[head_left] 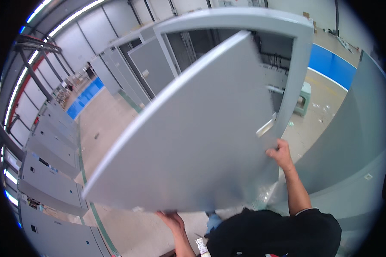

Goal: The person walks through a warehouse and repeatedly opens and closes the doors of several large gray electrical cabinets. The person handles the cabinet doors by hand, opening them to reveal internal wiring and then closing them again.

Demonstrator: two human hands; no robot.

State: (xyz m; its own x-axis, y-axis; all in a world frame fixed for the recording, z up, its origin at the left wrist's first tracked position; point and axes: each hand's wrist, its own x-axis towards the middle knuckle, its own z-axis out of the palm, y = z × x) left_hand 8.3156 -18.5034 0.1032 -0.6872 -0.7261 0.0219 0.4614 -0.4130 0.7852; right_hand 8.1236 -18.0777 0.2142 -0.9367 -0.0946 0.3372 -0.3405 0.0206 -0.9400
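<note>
A large flat grey cabinet panel (193, 132) fills the middle, tilted in front of an open grey cabinet (302, 55). Around its right edge my right hand (281, 155) is closed, the thumb lying on the near face. My left hand (172, 221) grips the panel's lower edge from below, with its fingertips hidden behind it. Just above my right hand a small pale rectangular piece or slot (266, 126) shows at the panel's edge. Parts of the panel are blurred. Wiring and metal fittings show inside the cabinet, partly covered by the panel.
Another tall grey panel (347, 141) stands close on the right. A pale green stool (303, 99) is behind the cabinet's right side. Grey cabinets (51, 171) line the left beyond a green floor line (94, 214). More cabinets (120, 73) stand farther back, one with its door ajar.
</note>
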